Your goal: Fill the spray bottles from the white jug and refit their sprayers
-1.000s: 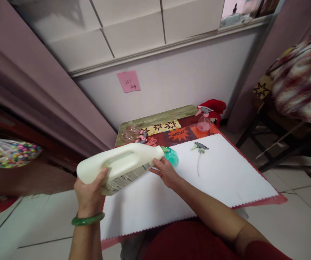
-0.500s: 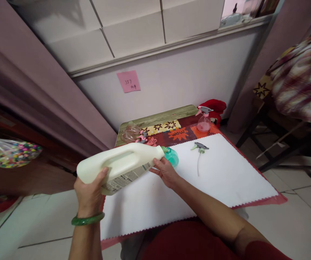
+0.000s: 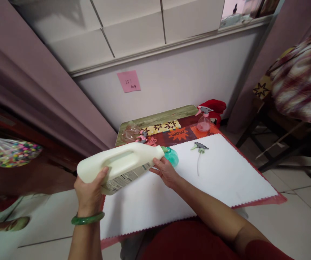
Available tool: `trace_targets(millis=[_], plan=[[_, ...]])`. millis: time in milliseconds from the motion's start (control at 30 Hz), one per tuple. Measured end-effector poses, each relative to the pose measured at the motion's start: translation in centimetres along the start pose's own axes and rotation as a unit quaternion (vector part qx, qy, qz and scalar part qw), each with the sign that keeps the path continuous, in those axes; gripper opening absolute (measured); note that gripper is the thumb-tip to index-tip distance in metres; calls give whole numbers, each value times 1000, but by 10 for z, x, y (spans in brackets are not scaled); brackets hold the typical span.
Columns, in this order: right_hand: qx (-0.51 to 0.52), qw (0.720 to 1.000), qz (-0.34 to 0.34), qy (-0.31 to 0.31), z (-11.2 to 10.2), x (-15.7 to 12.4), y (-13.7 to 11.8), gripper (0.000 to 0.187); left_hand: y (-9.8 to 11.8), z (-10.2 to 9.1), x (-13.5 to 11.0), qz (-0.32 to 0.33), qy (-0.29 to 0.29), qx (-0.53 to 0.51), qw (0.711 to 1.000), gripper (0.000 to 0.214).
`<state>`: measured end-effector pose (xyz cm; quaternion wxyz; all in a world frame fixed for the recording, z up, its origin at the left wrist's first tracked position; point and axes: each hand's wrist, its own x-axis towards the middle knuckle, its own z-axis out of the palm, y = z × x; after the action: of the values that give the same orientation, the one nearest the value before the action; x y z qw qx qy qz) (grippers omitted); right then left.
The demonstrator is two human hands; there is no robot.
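I have both hands clamped on a large cream-white plastic jug (image 3: 123,171), tipped nearly onto its side between them: the left hand (image 3: 89,189) grips the base, seemingly to bear the weight, while the right hand (image 3: 167,174) steadies the neck, presumably to aim its mouth. Just beyond the right hand, a small round translucent teal bottle (image 3: 172,158) meets that mouth, though I cannot tell whether they touch. The jug looks smooth and opaque, its handle built in, its label densely printed.
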<state>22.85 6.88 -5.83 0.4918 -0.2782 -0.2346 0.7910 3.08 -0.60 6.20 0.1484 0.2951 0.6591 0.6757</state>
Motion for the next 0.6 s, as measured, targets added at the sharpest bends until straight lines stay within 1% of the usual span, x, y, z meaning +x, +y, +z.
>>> trace_targets(millis=[267, 600], plan=[[-1, 1000, -6, -4, -1, 0, 2, 56, -5, -3, 3, -5, -4, 0, 1000, 52], [-4, 1000, -3, -3, -2, 2, 2, 57, -7, -3, 4, -2, 0, 2, 1000, 50]])
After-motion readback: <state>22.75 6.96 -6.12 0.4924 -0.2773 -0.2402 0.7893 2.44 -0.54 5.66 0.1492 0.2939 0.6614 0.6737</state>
